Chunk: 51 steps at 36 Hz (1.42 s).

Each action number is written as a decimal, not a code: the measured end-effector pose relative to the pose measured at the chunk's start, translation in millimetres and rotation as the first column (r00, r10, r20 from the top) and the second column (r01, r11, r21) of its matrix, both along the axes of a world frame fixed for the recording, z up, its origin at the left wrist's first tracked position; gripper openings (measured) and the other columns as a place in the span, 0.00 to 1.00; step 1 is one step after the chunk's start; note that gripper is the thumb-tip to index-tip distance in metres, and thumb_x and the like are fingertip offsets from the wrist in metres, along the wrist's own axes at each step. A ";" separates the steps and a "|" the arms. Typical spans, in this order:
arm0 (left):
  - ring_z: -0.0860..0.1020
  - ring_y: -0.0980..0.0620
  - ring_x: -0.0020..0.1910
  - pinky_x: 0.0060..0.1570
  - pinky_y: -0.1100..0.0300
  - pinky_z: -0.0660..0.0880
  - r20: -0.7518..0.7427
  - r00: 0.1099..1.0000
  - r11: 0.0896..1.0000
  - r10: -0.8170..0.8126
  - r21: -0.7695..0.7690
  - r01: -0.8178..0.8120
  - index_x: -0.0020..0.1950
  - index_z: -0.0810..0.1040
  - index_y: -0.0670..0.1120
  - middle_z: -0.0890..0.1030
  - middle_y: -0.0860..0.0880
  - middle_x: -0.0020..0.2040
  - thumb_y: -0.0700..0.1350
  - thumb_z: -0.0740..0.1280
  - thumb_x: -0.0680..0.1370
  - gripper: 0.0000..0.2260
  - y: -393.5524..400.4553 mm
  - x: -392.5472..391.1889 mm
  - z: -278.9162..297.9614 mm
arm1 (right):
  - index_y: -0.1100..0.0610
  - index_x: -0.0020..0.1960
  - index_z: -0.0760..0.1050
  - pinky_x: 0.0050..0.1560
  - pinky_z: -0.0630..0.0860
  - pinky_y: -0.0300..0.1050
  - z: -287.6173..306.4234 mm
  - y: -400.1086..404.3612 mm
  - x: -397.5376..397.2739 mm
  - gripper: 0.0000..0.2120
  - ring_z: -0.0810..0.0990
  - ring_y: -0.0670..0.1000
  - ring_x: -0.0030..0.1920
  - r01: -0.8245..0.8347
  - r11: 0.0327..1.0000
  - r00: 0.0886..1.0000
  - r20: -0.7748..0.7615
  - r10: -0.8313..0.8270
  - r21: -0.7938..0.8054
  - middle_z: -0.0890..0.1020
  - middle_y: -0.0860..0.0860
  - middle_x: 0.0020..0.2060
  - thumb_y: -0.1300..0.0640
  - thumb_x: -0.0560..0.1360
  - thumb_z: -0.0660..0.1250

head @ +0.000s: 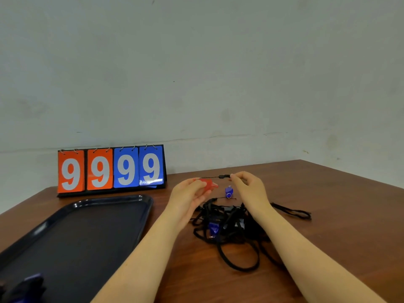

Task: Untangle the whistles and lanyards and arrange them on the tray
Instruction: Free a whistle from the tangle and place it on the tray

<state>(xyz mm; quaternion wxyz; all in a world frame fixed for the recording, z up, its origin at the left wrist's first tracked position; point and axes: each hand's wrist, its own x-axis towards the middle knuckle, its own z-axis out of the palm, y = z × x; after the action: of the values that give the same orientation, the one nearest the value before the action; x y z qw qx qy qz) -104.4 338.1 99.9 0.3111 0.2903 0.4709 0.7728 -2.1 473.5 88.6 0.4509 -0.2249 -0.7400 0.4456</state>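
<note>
My left hand [189,196] holds a red whistle [209,185] above the table. A thin black cord runs from the whistle to a small black clip [224,176], which my right hand [249,189] pinches at its right end. Below both hands lies a tangled heap of black lanyards [231,224] with a blue whistle [213,228] caught in it. Another blue whistle [228,191] with a metal ring sits just behind the heap. The dark blue tray [91,228] lies to the left, and a blue whistle with a bundled lanyard [24,287] rests at its near corner.
A flip scoreboard [110,169] reading 9999 in orange and blue stands at the back left against the wall. One lanyard loop [293,212] trails out to the right of the heap. The brown table's [338,215] far right edge runs diagonally.
</note>
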 end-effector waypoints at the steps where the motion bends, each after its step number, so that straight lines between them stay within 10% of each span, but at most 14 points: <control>1: 0.84 0.48 0.49 0.52 0.55 0.78 0.025 1.000 1.000 -0.001 0.022 0.000 0.54 0.77 0.37 0.85 0.42 0.46 0.33 0.64 0.78 0.06 0.5 -0.6 0.0 | 0.51 0.47 0.78 0.41 0.70 0.31 -1.0 -0.1 -0.5 0.07 0.77 0.38 0.44 -0.001 1.000 1.000 0.020 0.001 0.024 0.81 0.44 0.43 0.54 0.80 0.61; 18: 0.80 0.51 0.54 0.58 0.57 0.76 -0.069 0.949 0.951 0.308 -0.010 -0.309 0.57 0.79 0.44 0.84 0.47 0.48 0.39 0.67 0.78 0.08 2.4 -6.9 -9.2 | 0.47 0.58 0.81 0.57 0.68 0.28 -8.9 -27.8 -2.0 0.11 0.77 0.35 0.53 -0.304 0.824 0.920 0.371 0.124 0.478 0.82 0.38 0.52 0.53 0.79 0.63; 30: 0.80 0.59 0.46 0.46 0.68 0.76 -0.519 0.816 0.905 0.254 -0.169 -0.390 0.61 0.78 0.47 0.82 0.53 0.48 0.40 0.64 0.80 0.11 9.3 -6.6 -11.5 | 0.49 0.46 0.79 0.44 0.73 0.29 -5.9 -21.8 -1.9 0.08 0.78 0.39 0.44 -0.140 0.928 0.989 0.085 0.118 0.344 0.82 0.43 0.41 0.56 0.80 0.62; 35: 0.79 0.56 0.54 0.58 0.59 0.75 -0.693 0.703 0.893 0.158 -0.204 -0.402 0.55 0.78 0.54 0.81 0.53 0.54 0.42 0.64 0.80 0.08 7.7 -3.0 -10.7 | 0.48 0.47 0.76 0.42 0.70 0.26 -5.1 -18.8 -3.2 0.08 0.76 0.35 0.41 -0.066 0.952 0.998 0.018 0.063 0.299 0.79 0.40 0.39 0.57 0.80 0.61; 51: 0.82 0.47 0.55 0.53 0.59 0.79 -0.103 0.993 0.995 -0.051 0.083 0.060 0.62 0.77 0.36 0.83 0.39 0.55 0.34 0.64 0.78 0.13 5.7 10.9 -3.5 | 0.46 0.47 0.81 0.41 0.71 0.27 -2.6 -13.4 -1.8 0.08 0.78 0.30 0.41 -0.180 0.980 0.983 -0.004 0.181 0.078 0.83 0.38 0.41 0.54 0.79 0.63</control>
<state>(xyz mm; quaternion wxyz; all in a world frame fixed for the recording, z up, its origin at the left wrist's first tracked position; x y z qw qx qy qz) -93.4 343.9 96.4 0.2955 0.3548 0.4440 0.7679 -3.9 460.2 86.0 0.4210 -0.1366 -0.7716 0.4569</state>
